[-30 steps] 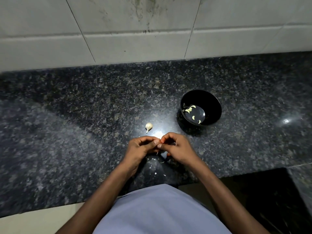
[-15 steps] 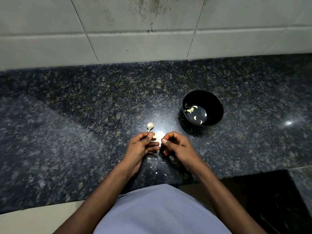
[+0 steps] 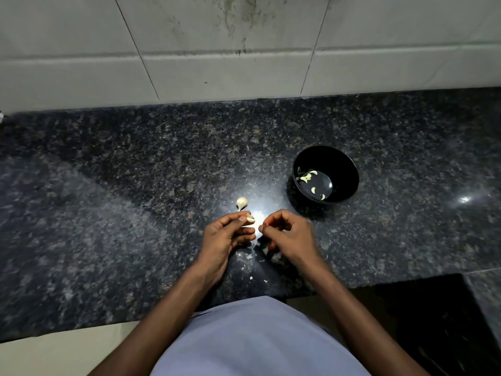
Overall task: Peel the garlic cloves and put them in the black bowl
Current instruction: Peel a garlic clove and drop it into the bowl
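We are in the peeling step: our left hand (image 3: 226,234) pinches a pale garlic clove (image 3: 250,219), and our right hand (image 3: 287,234) is curled; we cannot tell whether it holds skin. Next, the clove goes into the round black bowl (image 3: 349,169) nearby, right.
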